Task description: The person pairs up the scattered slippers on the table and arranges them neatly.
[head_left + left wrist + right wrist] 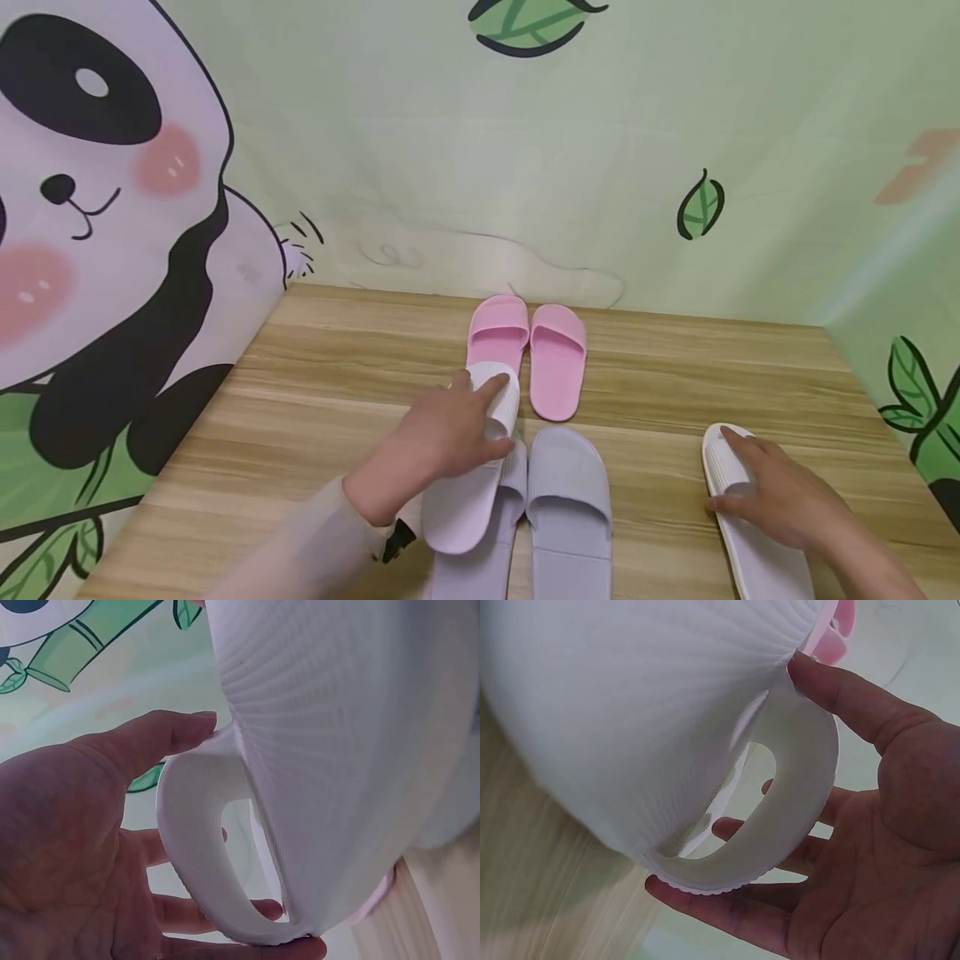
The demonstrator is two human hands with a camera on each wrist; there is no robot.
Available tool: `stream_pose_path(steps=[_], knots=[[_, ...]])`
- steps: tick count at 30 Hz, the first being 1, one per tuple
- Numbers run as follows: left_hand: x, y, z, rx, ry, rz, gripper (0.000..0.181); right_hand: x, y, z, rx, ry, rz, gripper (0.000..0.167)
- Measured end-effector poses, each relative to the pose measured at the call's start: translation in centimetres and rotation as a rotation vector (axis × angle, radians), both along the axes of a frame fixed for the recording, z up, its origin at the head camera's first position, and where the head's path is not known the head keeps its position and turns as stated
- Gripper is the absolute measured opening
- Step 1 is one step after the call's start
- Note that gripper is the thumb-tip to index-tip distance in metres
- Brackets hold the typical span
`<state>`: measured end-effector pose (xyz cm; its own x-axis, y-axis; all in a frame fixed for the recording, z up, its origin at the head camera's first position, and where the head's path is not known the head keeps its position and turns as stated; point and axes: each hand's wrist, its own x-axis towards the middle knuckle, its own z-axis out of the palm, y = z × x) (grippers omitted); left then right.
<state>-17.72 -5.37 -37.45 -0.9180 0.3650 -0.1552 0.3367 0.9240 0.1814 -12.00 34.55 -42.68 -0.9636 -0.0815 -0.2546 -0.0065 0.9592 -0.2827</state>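
My left hand (450, 433) grips a white slipper (459, 512) by its ribbed strap, thumb on one side and fingers on the other. The slipper overlaps the left grey slipper (491, 567) and hides part of it and of the left pink slipper (499, 321). At the right, my right hand (791, 496) holds another white slipper (765, 558) across its strap in the same way. In the left wrist view the strap (199, 832) lies between thumb and fingers; the right wrist view shows the other strap (802, 780) pinched likewise.
The right pink slipper (557, 375) lies near the wall with its toe towards it. In front of it is the right grey slipper (570, 508). Wood-grain flooring (360, 350) runs up to a pale green wall (375, 167) painted with leaves and a panda (180, 275).
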Motion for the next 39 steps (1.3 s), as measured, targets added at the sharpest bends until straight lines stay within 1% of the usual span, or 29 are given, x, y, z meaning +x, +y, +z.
stream_pose_path(steps=[7, 13, 19, 25, 31, 35, 39], knots=[[-0.2, 2.4, 0.3, -0.004, -0.015, -0.046, 0.082, -0.5, 0.2, 0.0, -0.004, -0.002, 0.007, 0.111], [-0.3, 4.8, 0.5, -0.034, 0.006, -0.07, 0.081, -1.0, 0.1, 0.0, -0.01, 0.005, 0.011, 0.11], [-0.5, 7.1, 0.6, -0.087, 0.014, -0.098, 0.082, -1.3, 0.0, 0.1, -0.009, 0.005, 0.011, 0.111], [-0.7, 9.3, 0.5, -0.143, 0.056, -0.136, 0.082, -1.6, 0.0, 0.2, -0.016, 0.014, 0.015, 0.111], [-0.8, 11.9, 0.4, -0.195, 0.064, -0.151, 0.078, -2.0, -0.1, 0.3, -0.021, 0.022, 0.025, 0.109], [-0.9, 13.7, 0.4, -0.249, 0.069, -0.169, 0.077, -2.2, -0.1, 0.4, -0.016, 0.019, 0.027, 0.108], [-1.0, 15.2, 0.3, -0.248, 0.049, -0.158, 0.079, -2.2, 0.0, 0.4, -0.023, 0.026, 0.03, 0.106]])
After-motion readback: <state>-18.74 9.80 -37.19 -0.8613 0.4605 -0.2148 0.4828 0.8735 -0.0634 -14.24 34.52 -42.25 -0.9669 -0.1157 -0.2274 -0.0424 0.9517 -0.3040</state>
